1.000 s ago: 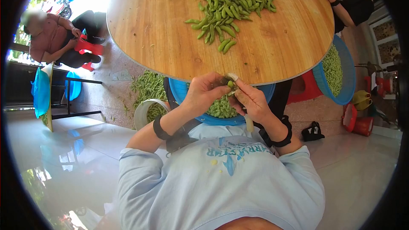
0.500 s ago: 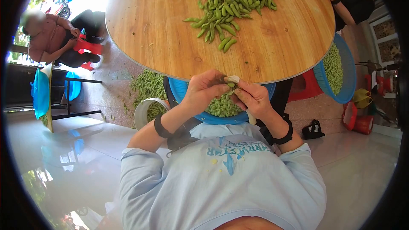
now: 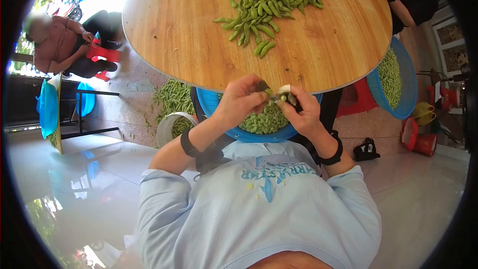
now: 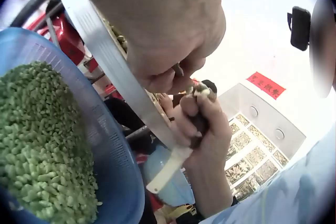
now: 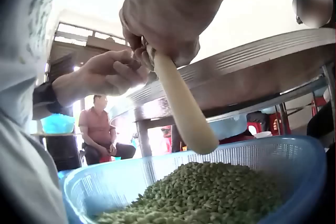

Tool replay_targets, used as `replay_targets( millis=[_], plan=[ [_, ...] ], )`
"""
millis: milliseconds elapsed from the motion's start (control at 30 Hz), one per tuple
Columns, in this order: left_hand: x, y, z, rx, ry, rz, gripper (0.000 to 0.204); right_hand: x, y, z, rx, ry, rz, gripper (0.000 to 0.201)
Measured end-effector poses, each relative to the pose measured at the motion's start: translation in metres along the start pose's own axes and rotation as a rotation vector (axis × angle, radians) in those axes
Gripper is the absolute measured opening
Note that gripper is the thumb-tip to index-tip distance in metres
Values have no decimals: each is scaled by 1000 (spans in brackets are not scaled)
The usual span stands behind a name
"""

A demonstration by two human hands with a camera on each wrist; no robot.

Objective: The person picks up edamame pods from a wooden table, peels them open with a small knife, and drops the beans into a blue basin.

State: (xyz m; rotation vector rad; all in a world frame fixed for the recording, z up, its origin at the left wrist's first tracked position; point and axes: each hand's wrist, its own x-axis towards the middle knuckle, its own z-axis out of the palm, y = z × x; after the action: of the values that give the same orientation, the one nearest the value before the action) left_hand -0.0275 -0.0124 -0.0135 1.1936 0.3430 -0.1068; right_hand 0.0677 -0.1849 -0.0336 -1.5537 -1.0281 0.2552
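Note:
Over the blue basket [image 5: 252, 153] of shelled green soybeans [image 3: 264, 122], both hands meet close to the table's near edge. My left hand [image 3: 239, 99] pinches a green soybean pod [image 3: 269, 91] between thumb and fingers. Just right of it, my right hand [image 3: 306, 112] grips a cream-handled tool [image 5: 184, 106], its handle pointing down toward the basket in the right wrist view. The tool's working end is hidden by the fingers. A small pale green bit shows at the right fingertips, where a white wrapping [image 3: 284, 88] covers one finger.
A round wooden table [image 3: 174, 35] bears a heap of soybean pods [image 3: 269, 0]. More pods [image 3: 174, 100] lie on the floor by a tipped white bucket [image 3: 167, 128]. Another blue basket [image 3: 411, 89] of beans stands right. One person [image 3: 57, 40] sits left, another [image 3: 411, 5] at the table's right.
The hands were together on the pod and have drawn slightly apart. My right hand has turned, and the cream handle that hung below it no longer shows in the head view.

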Motion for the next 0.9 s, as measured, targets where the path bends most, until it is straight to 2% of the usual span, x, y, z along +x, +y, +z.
replay_targets(
  millis=[67, 133, 167, 233, 300, 367, 433, 467, 500, 533, 600, 633, 700, 767, 800, 833, 867, 900],
  plan=[
    [0, 0, -7, -80, 45, 66, 16, -2, -2, 0, -28, -37, -49, 27],
    [-4, -1, -2, -34, 54, 99, 16, -6, -7, 5, 101, 11, 132, 26],
    [-5, -2, 1, 11, 64, 140, 16, -4, -6, 8, 101, 9, 133, 26],
    [-7, -2, 5, 29, 63, 116, 16, 0, -2, 15, 17, 36, 6, 23],
    [-11, 0, 6, 49, 58, 99, 16, -1, 2, 14, 5, 22, 18, 22],
    [-22, 9, -2, 310, 128, 159, 17, -4, 3, 10, -3, 7, 32, 21],
    [-43, 30, -28, 940, 207, 431, 21, -7, 4, 2, -29, -121, 94, 20],
    [-56, 37, -44, 1194, 206, 375, 22, -8, 6, -1, -33, -109, 93, 20],
    [-64, 46, -49, 1445, 205, 312, 23, -10, 8, -2, -26, -172, 25, 20],
    [-63, 49, -48, 1444, 200, 310, 23, -12, 7, -3, -15, -243, -42, 21],
    [-54, 65, -47, 1621, 252, 630, 16, -8, -10, -8, 0, -240, 4, 23],
    [-44, 68, -46, 1628, 255, 636, 16, -4, -18, -8, 9, -234, 46, 26],
    [-13, 70, -36, 1398, 121, 563, 19, -3, -10, -7, 103, -202, 93, 28],
    [25, 62, -28, 1334, 118, 595, 25, 2, -10, -11, 191, -180, 139, 30],
    [40, 58, -29, 1332, 128, 606, 25, 6, -15, -14, 246, -153, 282, 29],
    [53, 55, -30, 1393, 65, 660, 25, 9, -18, -17, 303, -126, 426, 28],
    [63, 54, -32, 1453, -2, 712, 25, 11, -16, -19, 297, -129, 420, 28],
    [72, 55, -35, 1452, -2, 715, 25, 11, -14, -20, 395, -119, 425, 28]
  ],
)
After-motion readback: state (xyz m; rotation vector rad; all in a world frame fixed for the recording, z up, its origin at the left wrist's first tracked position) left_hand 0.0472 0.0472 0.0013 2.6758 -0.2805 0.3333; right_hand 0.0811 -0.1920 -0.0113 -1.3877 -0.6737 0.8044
